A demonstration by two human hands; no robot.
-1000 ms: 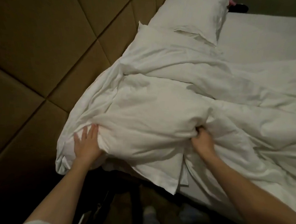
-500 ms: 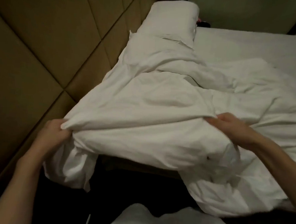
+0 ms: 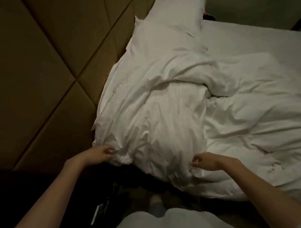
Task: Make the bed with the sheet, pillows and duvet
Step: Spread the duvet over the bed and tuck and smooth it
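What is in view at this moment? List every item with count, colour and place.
duvet: one, white, crumpled in a heap along the near edge of the bed.
pillow: one, white, at the far end against the wall panels.
sheet: one, white, flat over the far right of the mattress.
wall panels: several, tan, padded, left of the bed.
dark object: one, black with a pink bit, behind the pillow; too small to identify.
floor: dark, below the bed edge.
left hand: pinches the duvet's near left edge.
right hand: fingers curled at the duvet's near edge.
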